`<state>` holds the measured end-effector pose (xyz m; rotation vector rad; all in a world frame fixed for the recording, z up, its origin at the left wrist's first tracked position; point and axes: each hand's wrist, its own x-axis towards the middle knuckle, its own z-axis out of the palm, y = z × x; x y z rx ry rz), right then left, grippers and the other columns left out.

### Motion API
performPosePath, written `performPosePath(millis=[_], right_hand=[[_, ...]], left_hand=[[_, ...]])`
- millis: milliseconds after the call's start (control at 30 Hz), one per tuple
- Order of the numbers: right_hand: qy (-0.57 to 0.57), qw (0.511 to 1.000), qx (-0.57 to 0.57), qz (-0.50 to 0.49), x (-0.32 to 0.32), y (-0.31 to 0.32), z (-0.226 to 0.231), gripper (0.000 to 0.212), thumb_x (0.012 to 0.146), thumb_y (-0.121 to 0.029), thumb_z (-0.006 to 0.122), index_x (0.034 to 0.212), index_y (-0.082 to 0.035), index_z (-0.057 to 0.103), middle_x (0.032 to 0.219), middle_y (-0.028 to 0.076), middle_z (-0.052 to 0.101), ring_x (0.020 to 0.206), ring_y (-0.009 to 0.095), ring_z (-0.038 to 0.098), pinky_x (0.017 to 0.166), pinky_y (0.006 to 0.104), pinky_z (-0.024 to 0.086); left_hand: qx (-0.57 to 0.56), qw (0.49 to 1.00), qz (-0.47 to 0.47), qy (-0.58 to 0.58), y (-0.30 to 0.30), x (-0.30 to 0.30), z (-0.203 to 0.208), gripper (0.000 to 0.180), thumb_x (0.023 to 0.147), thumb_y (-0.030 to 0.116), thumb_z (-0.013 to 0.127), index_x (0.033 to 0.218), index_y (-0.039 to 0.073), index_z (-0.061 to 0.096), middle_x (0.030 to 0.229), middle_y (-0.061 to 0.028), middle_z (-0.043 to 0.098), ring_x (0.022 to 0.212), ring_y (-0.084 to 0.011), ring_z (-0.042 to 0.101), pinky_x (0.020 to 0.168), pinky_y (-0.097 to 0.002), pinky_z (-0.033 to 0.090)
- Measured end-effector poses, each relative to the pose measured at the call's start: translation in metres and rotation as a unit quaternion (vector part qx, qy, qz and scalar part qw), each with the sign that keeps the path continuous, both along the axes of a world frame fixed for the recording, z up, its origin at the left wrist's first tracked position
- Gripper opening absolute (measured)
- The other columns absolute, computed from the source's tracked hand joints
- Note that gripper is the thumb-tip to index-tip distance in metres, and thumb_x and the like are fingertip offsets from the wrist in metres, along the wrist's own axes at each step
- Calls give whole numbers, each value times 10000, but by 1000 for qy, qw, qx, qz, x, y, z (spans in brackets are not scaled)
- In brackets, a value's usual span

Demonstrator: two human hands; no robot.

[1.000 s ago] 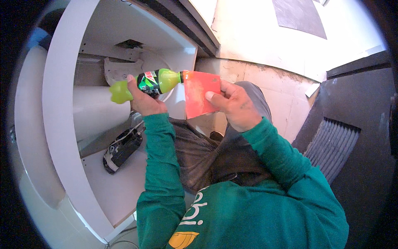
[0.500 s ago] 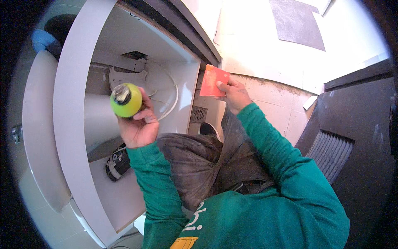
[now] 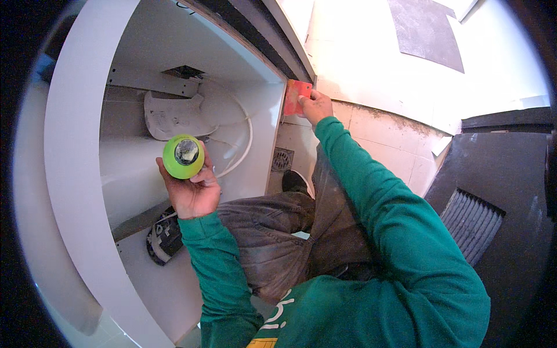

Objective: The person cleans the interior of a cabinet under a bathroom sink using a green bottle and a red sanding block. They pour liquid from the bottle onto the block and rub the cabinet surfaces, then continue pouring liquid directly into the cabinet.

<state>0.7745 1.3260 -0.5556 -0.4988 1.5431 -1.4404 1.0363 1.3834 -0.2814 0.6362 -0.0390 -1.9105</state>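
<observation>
Left hand (image 3: 196, 196) is wrapped around a lime-green bottle (image 3: 181, 165), neck end aimed up at the camera; top looks dark with a pale patch, can't tell if it's capped. Bottle is held in the air in front of the open white cabinet (image 3: 264, 139). Right hand (image 3: 318, 108) pinches a flat red piece (image 3: 294, 100) by its right side, thumb on the face — arm reached out to the cabinet's far front edge. Red piece overlaps that edge in view; can't confirm contact. Hands are well apart. Inside the cabinet: a curved white hose (image 3: 250, 133), a pale molded part (image 3: 171, 115) behind the bottle, and a dark opening (image 3: 184, 71) in the back. One black shoe (image 3: 164, 239) sits at the cabinet's bottom, the other (image 3: 297, 184) outside it, near a floor drain (image 3: 282, 159). Off to the right: a black panel (image 3: 525, 174) with a ribbed grey insert (image 3: 473, 226).
</observation>
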Motion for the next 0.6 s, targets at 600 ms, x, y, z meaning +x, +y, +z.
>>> performPosePath(millis=[600], right_hand=[[206,978,1,-38,3,-5,-1,219,832,-205,630,1024,-137,711,931,154,711,894,362,679,814,447,539]], left_hand=[[-45,998,-46,-28,-13,9,-17,483,891,431,696,1258,126,621,1271,-97,648,1203,-283,593,556,-264,500]])
